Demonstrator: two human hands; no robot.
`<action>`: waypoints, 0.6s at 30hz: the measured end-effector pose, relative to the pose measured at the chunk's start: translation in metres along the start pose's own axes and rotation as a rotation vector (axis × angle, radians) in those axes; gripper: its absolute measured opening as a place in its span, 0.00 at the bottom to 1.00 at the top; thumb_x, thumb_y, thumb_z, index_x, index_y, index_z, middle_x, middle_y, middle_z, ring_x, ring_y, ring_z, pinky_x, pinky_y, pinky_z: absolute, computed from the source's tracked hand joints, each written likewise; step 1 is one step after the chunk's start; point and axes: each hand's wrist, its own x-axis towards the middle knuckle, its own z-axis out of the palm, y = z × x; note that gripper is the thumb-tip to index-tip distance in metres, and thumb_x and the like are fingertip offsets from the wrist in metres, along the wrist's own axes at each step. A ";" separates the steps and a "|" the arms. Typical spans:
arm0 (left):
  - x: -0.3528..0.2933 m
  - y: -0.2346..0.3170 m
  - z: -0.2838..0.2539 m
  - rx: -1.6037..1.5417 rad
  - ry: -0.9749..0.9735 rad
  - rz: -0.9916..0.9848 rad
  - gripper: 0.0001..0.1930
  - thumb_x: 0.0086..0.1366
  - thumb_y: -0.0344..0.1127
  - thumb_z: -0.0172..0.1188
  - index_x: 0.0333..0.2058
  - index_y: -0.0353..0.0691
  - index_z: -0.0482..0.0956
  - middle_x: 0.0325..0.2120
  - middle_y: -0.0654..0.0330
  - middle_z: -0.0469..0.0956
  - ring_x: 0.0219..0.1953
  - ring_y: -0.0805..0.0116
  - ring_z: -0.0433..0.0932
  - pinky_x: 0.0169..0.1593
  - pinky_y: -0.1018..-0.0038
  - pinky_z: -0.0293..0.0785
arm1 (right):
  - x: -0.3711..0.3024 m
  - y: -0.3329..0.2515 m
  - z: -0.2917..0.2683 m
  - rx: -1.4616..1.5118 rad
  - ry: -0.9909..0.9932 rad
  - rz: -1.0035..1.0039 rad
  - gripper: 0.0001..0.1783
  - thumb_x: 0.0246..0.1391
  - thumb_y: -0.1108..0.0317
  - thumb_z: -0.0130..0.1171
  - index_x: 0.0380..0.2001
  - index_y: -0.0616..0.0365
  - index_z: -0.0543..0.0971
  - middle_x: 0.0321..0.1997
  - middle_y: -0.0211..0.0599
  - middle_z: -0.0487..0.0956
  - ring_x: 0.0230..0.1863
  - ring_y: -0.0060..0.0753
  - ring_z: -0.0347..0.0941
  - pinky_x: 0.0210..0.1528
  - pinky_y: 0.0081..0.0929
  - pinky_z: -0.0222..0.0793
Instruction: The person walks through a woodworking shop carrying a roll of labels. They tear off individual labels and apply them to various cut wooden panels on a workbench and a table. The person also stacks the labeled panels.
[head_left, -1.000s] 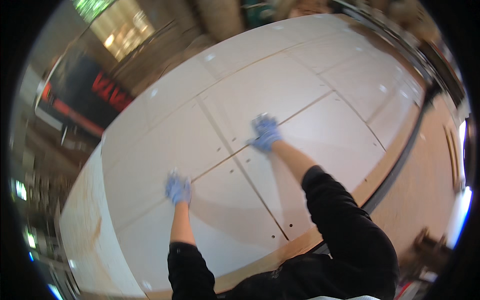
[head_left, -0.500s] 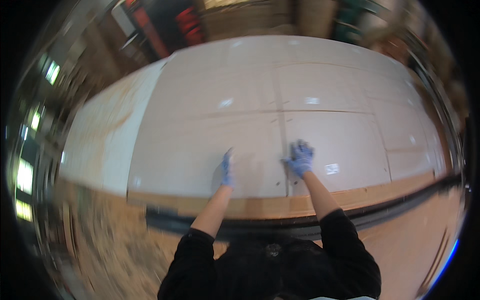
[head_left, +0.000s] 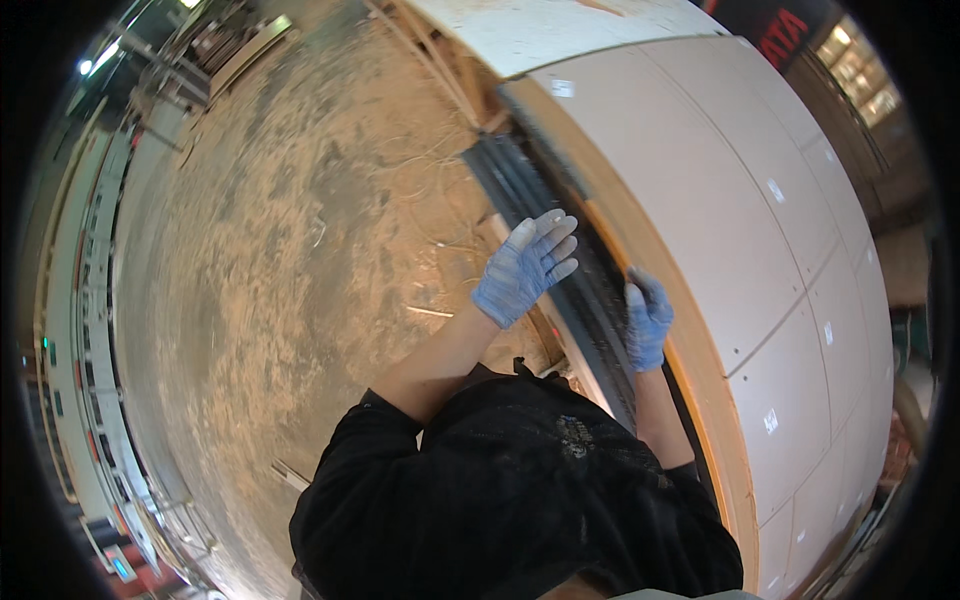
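Note:
My left hand (head_left: 525, 265), in a blue-and-white work glove, is held up over the dark ribbed rail (head_left: 505, 180) with its palm showing and its fingers stretched; nothing lies in it. In the same kind of glove, my right hand (head_left: 648, 318) is beside the wooden edge (head_left: 690, 345) of the worktable, above the rail. Its fingers are loosely bent with the thumb apart, and I see nothing in its grip. Pale flat panels (head_left: 690, 215) with small white labels cover the table to the right of both hands. Whether the right hand touches the edge is unclear.
A dusty floor (head_left: 270, 260) strewn with sawdust spreads to the left, with a loose thin strip (head_left: 430, 312) on it. Long pale machinery (head_left: 90, 340) stands at the far left. Stacked boards (head_left: 240, 55) are at the upper left. A whitish sheet (head_left: 570, 30) lies beyond the panels.
My view has swung left, bringing the floor into sight. Both hands have come off the panel tops to the table's edge, and the left palm has turned up.

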 end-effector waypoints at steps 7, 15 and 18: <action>-0.144 0.099 -0.094 0.025 0.231 0.211 0.22 0.62 0.50 0.49 0.50 0.44 0.69 0.46 0.62 0.72 0.46 0.67 0.71 0.50 0.67 0.70 | -0.023 -0.097 0.251 -0.073 -0.412 -0.493 0.16 0.41 0.67 0.64 0.36 0.57 0.78 0.34 0.38 0.76 0.37 0.36 0.72 0.40 0.27 0.67; -0.302 0.114 -0.202 -0.120 0.609 0.558 0.16 0.60 0.50 0.54 0.41 0.48 0.74 0.38 0.66 0.75 0.41 0.71 0.74 0.46 0.71 0.71 | -0.135 -0.124 0.416 -0.128 -0.824 -1.021 0.07 0.44 0.63 0.58 0.27 0.51 0.78 0.29 0.35 0.74 0.33 0.40 0.69 0.38 0.35 0.62; -0.333 0.100 -0.233 -0.151 0.842 0.624 0.14 0.60 0.50 0.56 0.38 0.49 0.76 0.34 0.69 0.75 0.38 0.76 0.73 0.41 0.73 0.71 | -0.169 -0.108 0.457 -0.016 -1.069 -0.988 0.06 0.44 0.65 0.58 0.25 0.54 0.77 0.27 0.38 0.74 0.34 0.42 0.68 0.39 0.37 0.61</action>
